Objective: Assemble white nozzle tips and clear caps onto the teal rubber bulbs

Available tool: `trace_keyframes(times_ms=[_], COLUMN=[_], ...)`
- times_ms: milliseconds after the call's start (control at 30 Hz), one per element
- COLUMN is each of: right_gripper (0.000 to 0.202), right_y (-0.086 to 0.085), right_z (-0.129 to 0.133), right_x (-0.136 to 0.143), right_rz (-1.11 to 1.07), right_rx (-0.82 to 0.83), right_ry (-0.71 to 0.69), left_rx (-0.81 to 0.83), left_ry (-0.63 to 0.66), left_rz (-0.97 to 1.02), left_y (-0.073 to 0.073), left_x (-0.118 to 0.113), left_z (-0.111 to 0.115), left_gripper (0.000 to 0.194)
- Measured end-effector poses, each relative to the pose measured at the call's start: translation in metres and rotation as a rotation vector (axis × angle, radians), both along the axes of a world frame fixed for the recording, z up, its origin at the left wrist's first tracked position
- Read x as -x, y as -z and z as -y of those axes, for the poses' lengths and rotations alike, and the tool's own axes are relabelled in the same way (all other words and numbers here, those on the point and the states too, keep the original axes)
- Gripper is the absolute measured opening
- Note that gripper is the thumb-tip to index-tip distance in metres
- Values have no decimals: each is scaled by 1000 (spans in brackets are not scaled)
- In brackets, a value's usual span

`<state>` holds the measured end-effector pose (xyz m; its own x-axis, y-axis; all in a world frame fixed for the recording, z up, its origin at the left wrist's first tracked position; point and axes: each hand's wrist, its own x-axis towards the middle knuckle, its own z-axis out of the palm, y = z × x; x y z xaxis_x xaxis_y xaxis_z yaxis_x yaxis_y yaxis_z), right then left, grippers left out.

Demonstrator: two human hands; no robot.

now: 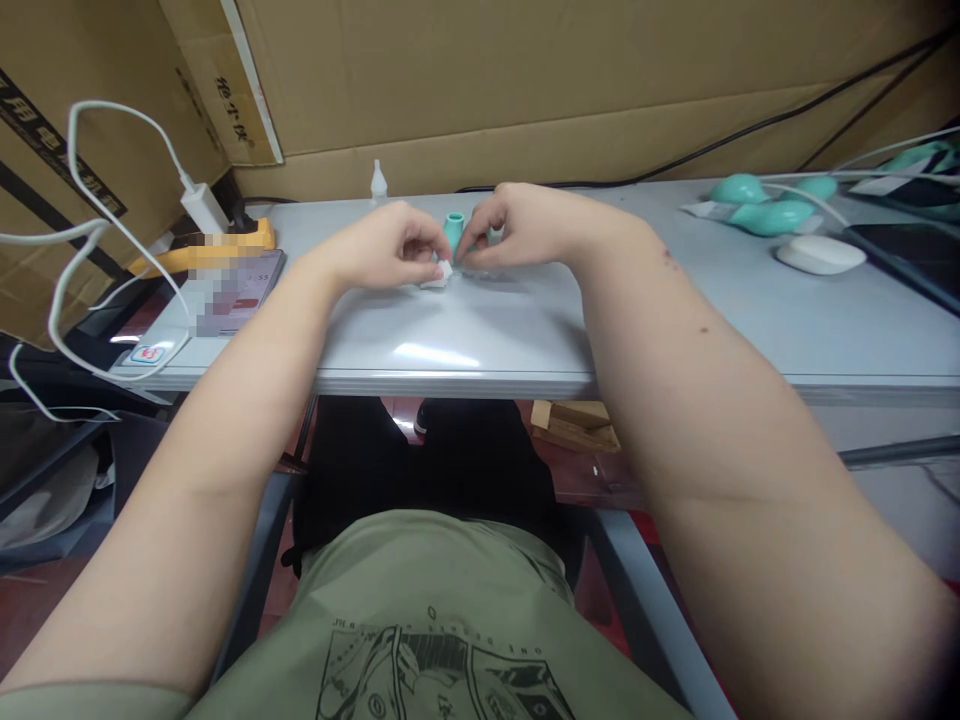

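Observation:
Over the middle of the grey table (525,330), my left hand (401,245) pinches a small white piece (444,272) between thumb and fingers. My right hand (510,230) is just to the right, its fingers bent and its fingertips close together beside a teal part (454,228) with a round opening on top. The teal part stands upright between the two hands. Whether my right fingertips hold anything is too small to tell. Behind my left hand stands a white translucent nozzle (378,180), pointing up.
A phone (240,290), a yellow object (259,235) and white cables with a charger (204,208) lie at the left. Teal bulbs (772,215) and a white oval object (820,254) are at the right. Cardboard (487,80) stands along the back edge.

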<state>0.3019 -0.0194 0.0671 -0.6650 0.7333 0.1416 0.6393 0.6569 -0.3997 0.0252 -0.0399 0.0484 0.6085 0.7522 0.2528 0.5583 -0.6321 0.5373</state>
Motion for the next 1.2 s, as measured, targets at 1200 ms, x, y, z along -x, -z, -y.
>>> trace_keyframes(times_ms=[1200], right_gripper=[32], right_y=[21], right_z=[-13], right_x=[22], right_rz=[237], right_rx=[-340], right_ry=[50], left_rx=[-113], left_ry=[-160], left_rz=[251], left_y=[10], left_x=[7], left_z=[-24], left_gripper=[9])
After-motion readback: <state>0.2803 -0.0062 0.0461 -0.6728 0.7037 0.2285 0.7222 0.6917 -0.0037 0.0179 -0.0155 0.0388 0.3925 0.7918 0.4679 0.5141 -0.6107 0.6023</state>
